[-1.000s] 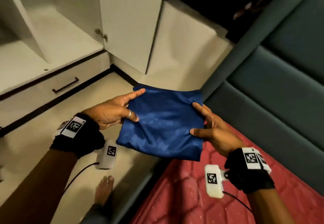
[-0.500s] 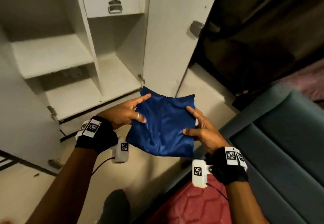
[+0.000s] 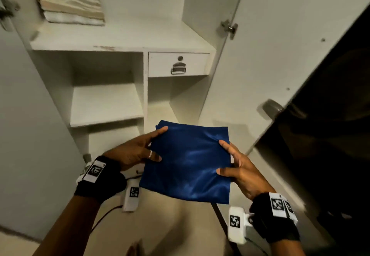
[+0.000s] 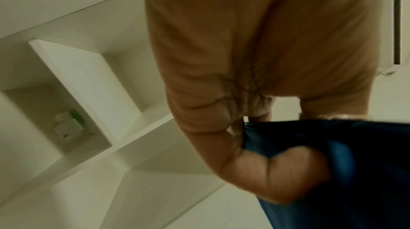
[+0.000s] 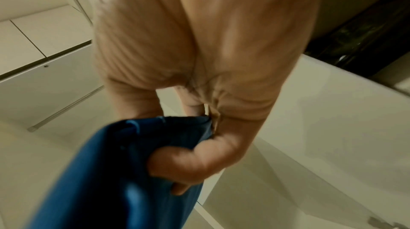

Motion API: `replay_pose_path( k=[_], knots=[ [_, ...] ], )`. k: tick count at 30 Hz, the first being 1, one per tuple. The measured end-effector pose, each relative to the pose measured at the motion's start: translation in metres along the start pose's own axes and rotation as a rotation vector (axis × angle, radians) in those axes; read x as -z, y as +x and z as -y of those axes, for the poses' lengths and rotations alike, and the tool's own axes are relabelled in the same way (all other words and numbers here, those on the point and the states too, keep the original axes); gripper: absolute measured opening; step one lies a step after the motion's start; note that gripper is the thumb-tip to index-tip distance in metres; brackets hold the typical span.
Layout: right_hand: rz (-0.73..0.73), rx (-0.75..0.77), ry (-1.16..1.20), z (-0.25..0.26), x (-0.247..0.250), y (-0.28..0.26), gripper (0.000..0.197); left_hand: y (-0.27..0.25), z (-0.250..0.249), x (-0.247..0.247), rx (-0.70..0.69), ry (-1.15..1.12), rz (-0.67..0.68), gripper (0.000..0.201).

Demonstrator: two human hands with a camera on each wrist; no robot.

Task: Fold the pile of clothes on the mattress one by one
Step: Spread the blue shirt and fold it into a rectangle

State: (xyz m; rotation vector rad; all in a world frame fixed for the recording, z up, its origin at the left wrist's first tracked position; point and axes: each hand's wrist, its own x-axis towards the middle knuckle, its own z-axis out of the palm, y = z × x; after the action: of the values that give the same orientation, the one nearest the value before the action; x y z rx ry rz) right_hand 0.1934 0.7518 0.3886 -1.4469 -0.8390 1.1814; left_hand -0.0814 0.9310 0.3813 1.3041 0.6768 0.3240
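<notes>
A folded, shiny blue garment (image 3: 189, 163) is held flat in the air in front of an open white wardrobe (image 3: 124, 41). My left hand (image 3: 140, 151) grips its left edge, thumb and forefinger on top, the other fingers underneath. My right hand (image 3: 238, 167) grips the right edge the same way. In the left wrist view the thumb (image 4: 286, 175) presses on the blue cloth (image 4: 355, 171). In the right wrist view the thumb (image 5: 188, 164) pinches the blue cloth (image 5: 115, 180). The mattress and the pile of clothes are out of view.
The wardrobe has bare shelves (image 3: 104, 105), a small drawer (image 3: 178, 64) with a metal handle, and a stack of folded pale cloths (image 3: 72, 7) on the top shelf. Its right door (image 3: 280, 55) stands open. A dark area lies at the right.
I have turned away from the red mattress and the teal headboard toward the wardrobe, and my view has risen. Both hands keep the same hold on the blue garment.
</notes>
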Motion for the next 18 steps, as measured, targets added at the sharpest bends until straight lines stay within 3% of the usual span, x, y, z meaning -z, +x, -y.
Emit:
replay_pose_path(
  k=[7, 13, 18],
  knots=[
    [0.078, 0.061, -0.027, 0.096, -0.049, 0.148, 0.085, 0.049, -0.106, 0.108, -0.097, 0.016, -0.158, 0.098],
    [0.102, 0.175, -0.071, 0.190, -0.073, 0.231, 0.086, 0.074, -0.208, 0.156, -0.180, 0.207, -0.237, 0.096],
    [0.179, 0.237, -0.109, 0.238, -0.096, 0.308, 0.084, 0.098, -0.250, 0.197, -0.209, 0.289, -0.366, 0.096]
  ],
)
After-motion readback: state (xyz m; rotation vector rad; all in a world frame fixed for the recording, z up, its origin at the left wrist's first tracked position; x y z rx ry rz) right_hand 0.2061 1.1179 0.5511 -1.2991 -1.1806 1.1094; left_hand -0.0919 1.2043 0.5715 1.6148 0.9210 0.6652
